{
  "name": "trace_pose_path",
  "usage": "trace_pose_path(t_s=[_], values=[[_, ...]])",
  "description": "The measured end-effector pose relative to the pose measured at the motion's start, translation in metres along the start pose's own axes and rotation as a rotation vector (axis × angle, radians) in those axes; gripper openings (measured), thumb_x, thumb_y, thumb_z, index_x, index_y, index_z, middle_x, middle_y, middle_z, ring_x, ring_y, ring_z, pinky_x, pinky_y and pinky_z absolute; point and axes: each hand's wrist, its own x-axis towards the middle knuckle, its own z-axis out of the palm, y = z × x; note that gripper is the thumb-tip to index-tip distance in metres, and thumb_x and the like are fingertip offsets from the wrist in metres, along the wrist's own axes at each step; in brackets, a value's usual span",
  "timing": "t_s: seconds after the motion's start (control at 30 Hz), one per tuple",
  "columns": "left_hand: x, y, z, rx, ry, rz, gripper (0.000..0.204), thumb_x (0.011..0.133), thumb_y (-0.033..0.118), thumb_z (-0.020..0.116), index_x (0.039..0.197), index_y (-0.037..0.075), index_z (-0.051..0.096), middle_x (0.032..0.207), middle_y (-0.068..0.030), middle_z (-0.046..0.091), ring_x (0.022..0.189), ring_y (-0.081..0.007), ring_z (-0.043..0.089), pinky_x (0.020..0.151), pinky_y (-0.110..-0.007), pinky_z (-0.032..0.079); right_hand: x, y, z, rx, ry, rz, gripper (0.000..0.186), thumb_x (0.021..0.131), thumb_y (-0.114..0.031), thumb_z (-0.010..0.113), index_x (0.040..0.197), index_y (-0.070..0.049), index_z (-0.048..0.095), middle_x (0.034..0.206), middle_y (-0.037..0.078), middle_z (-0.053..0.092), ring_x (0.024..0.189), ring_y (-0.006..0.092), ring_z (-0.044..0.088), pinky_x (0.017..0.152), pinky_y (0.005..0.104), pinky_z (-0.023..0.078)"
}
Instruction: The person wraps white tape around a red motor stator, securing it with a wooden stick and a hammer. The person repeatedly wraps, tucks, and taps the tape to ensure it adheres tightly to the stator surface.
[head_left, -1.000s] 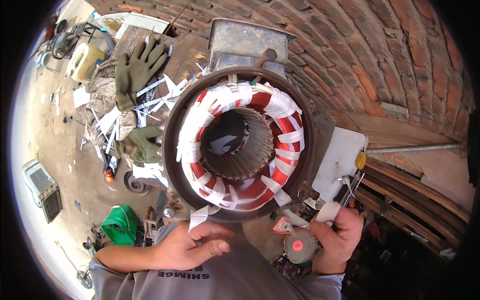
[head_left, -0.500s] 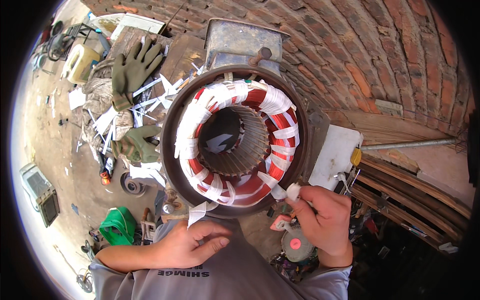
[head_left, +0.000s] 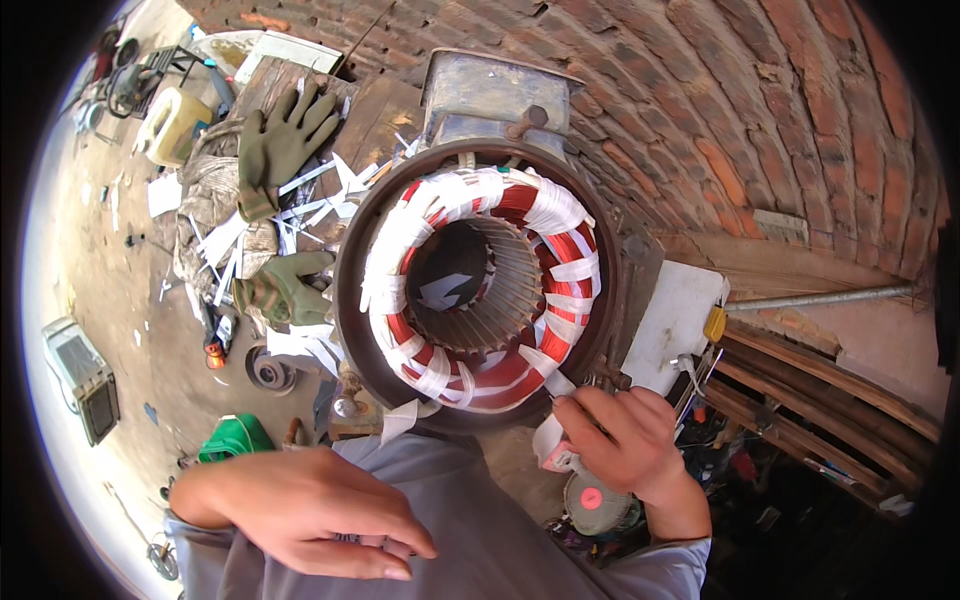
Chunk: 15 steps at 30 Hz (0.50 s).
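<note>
In front of me stands a motor stator in a round brown housing (head_left: pixel 352 330). Its ring of red coil winding (head_left: pixel 480 388) is wrapped with white cloth tape (head_left: pixel 553 205). At the coil's lower right edge, my right hand (head_left: pixel 625 435) is closed, thumb and index pinching at a white tape strip (head_left: pixel 560 384); the exact grip is partly hidden. Something white and pinkish (head_left: pixel 552 443) shows just under its fingers. Over my lap, to the left, my left hand (head_left: pixel 325 515) hangs palm down, fingers loosely bent, thumb apart, holding nothing visible. A loose tape end (head_left: pixel 400 421) sticks out at the housing's lower rim.
Green work gloves (head_left: pixel 283 145) and white paper strips (head_left: pixel 225 240) lie left of the housing on a worn wooden bench. A brick wall (head_left: pixel 750 120) rises behind. At right are a white board (head_left: pixel 675 320) and stacked wooden planks (head_left: pixel 820 400). A green container (head_left: pixel 235 438) sits lower left.
My left hand has drawn back from the housing's lower rim toward my body. My right hand has shifted slightly down and left; the bunched white tape at its fingertips no longer shows there.
</note>
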Motion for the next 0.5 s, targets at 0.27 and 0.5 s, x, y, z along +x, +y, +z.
trace_pose_path(t_s=[0.27,0.5], values=[[0.121,0.0,-0.048,1.386,-0.077,-0.205,0.023,0.085,0.011,0.064,0.104,-0.002,0.068,0.099,-0.017,0.067,0.084,-0.0372,0.072,0.073,-0.045,0.059,-0.004,-0.019,0.012,0.193,0.059,0.274,0.023,0.074,-0.005,0.077,0.096,-0.008,0.076,0.075,0.003,0.063,0.06,0.0218,0.064,0.052,0.0344,0.049],[0.162,-0.01,-0.052,1.302,-0.102,-0.682,0.019,0.081,0.012,0.067,0.093,0.0,0.077,0.093,-0.0234,0.075,0.092,-0.04,0.074,0.08,-0.045,0.06,-0.021,-0.03,0.019,0.356,0.139,0.475,0.036,0.081,-0.012,0.08,0.115,-0.008,0.071,0.08,0.008,0.065,0.068,0.0279,0.065,0.063,0.0386,0.052]])
